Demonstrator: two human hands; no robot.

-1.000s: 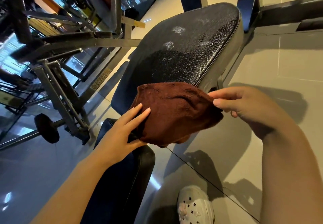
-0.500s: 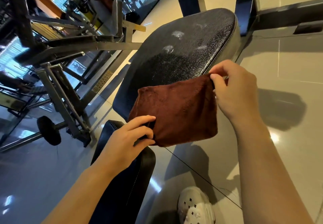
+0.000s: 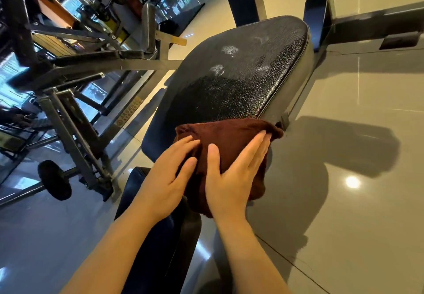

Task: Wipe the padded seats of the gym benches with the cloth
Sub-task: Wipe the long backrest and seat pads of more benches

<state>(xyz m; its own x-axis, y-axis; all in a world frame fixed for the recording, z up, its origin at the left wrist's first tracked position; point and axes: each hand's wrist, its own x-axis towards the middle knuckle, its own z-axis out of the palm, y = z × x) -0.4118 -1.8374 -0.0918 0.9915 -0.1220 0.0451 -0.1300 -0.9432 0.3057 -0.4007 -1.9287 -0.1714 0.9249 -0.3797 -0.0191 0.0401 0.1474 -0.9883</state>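
Brown, plush terry cloth point(image 3: 231, 137), folded into a thick soft pad, lies draped over the near end of the black padded bench seat point(image 3: 231, 82), its lower edge hanging off below the seat. Both hands lie flat on top of it with fingers straight and slightly spread: the left hand point(image 3: 164, 181) presses the cloth's left part, the right hand point(image 3: 231, 179) just beside it covers the middle and right part, its fingertips reaching toward the cloth's far right corner. Beyond the fingertips the seat's cracked, pebbled vinyl runs away from the hands, showing pale worn patches. Under the wrists lies a second dark blue pad point(image 3: 165, 236). Left of the left hand stands a grey steel weight machine frame point(image 3: 75, 133); right of the right hand spreads glossy grey tiled floor point(image 3: 355, 202).
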